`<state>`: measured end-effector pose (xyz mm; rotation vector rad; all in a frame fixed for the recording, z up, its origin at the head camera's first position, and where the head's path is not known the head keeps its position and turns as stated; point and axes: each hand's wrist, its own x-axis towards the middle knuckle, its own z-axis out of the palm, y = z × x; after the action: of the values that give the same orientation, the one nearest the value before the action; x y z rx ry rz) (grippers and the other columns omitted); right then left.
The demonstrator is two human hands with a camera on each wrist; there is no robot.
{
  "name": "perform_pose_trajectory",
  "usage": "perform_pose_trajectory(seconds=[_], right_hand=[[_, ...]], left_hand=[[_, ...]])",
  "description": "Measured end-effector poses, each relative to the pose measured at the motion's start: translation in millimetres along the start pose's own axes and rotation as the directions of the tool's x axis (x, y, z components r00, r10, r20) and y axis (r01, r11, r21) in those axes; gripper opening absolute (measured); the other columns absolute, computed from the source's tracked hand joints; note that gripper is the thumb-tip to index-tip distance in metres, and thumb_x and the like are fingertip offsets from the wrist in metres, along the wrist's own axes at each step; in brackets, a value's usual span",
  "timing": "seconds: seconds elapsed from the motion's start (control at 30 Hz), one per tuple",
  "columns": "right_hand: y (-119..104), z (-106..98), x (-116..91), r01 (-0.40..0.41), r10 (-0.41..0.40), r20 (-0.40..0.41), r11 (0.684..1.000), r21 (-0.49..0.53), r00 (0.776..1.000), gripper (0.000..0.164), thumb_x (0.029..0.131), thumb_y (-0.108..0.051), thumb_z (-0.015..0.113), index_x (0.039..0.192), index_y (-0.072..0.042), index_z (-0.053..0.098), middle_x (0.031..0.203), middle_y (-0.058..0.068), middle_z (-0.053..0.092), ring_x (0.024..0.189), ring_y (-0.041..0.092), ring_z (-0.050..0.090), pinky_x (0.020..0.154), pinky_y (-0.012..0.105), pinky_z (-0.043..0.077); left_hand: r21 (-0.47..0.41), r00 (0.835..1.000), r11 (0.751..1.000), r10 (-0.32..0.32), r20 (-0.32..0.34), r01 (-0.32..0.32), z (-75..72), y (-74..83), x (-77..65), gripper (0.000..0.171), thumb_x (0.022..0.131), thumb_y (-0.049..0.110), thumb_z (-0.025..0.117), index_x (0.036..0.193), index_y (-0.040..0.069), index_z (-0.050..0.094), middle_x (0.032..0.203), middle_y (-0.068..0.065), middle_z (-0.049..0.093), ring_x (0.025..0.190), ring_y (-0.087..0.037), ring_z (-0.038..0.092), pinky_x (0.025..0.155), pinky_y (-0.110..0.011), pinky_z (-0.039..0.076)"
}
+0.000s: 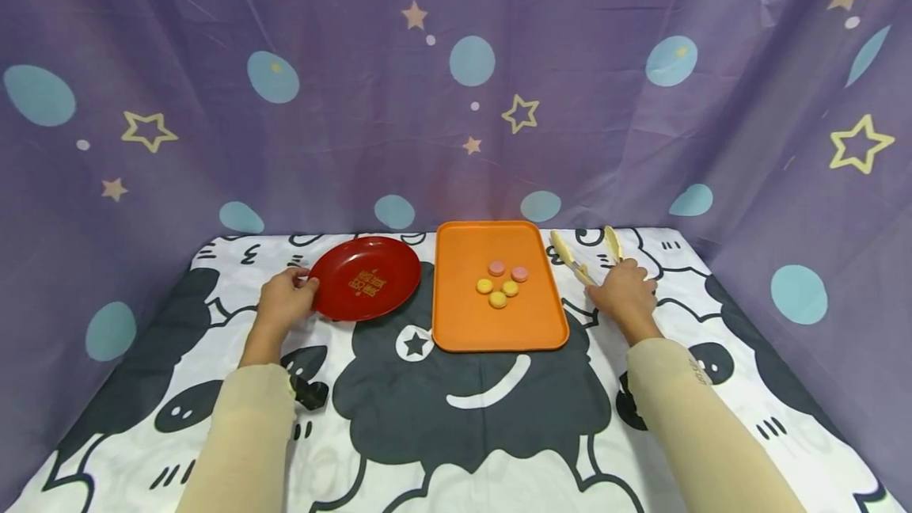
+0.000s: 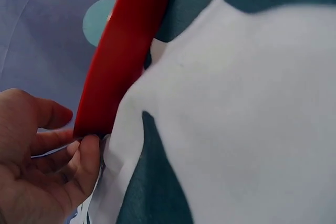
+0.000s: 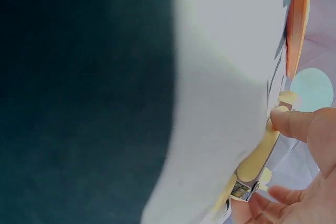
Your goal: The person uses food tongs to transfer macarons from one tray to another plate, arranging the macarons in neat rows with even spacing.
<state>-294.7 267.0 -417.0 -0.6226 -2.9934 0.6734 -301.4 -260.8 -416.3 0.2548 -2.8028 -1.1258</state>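
My left hand (image 1: 283,299) is at the left edge of a round red plate (image 1: 331,279) with gold markings in its middle. In the left wrist view, the fingers (image 2: 89,156) pinch the plate's rim. My right hand (image 1: 627,291) holds a pair of tongs (image 1: 566,252) with pale yellow parts, their two arms spread apart. The right wrist view shows the thumb (image 3: 286,123) against the tongs' yellow part, with the other fingers around the far side. Between the hands lies an orange tray (image 1: 456,323), bearing pink macarons (image 1: 496,267) and yellow macarons (image 1: 498,300).
A black-and-white cartoon cloth (image 1: 399,457) covers the table. Behind it and at both sides hangs a purple curtain (image 1: 328,149) with stars and blue dots. The plate lies close to the tray's left side, the tongs close to its right.
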Motion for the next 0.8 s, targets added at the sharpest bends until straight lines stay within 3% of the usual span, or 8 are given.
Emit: perform_pose_trajectory(seconds=[0.13, 0.47, 0.8], right_hand=[[-0.4, 1.0, -0.1, -0.021, 0.022, 0.023, 0.999, -0.030, 0.999, 0.083, 0.089, -0.038, 0.070, 0.135, 0.020, 0.035, 0.129, 0.041, 0.042, 0.122, 0.059, 0.040, 0.099, 0.066, 0.043], [1.6, 2.9, -1.8, -0.035, 0.036, 0.022, 0.998, -0.046, 0.999, 0.083, 0.091, -0.047, 0.067, 0.134, 0.021, 0.042, 0.127, 0.042, 0.040, 0.120, 0.059, 0.038, 0.096, 0.068, 0.042], [0.6, 4.9, 1.7, -0.056, 0.059, 0.056, 0.997, -0.044, 0.997, 0.086, 0.092, -0.052, 0.065, 0.135, 0.019, 0.044, 0.129, 0.042, 0.038, 0.121, 0.058, 0.037, 0.097, 0.066, 0.042]], left_hand=[[-0.039, 0.999, 0.999, -0.021, -0.024, 0.020, 1.5, -1.5, 0.9, 0.046, 0.099, 0.013, 0.047, 0.140, -0.006, 0.055, 0.122, -0.028, 0.063, 0.097, -0.034, 0.065, 0.064, -0.024, 0.052], [-0.172, 0.997, 0.982, -0.077, -0.009, 0.075, 4.2, -1.0, 1.0, 0.050, 0.096, 0.010, 0.044, 0.143, -0.002, 0.054, 0.126, -0.025, 0.059, 0.077, -0.020, 0.063, 0.058, -0.023, 0.056], [-0.355, 0.984, 0.920, -0.137, 0.114, 0.169, -2.6, -8.4, -2.2, 0.051, 0.101, 0.006, 0.047, 0.152, -0.001, 0.045, 0.136, -0.024, 0.053, 0.073, -0.011, 0.064, 0.065, -0.024, 0.060]])
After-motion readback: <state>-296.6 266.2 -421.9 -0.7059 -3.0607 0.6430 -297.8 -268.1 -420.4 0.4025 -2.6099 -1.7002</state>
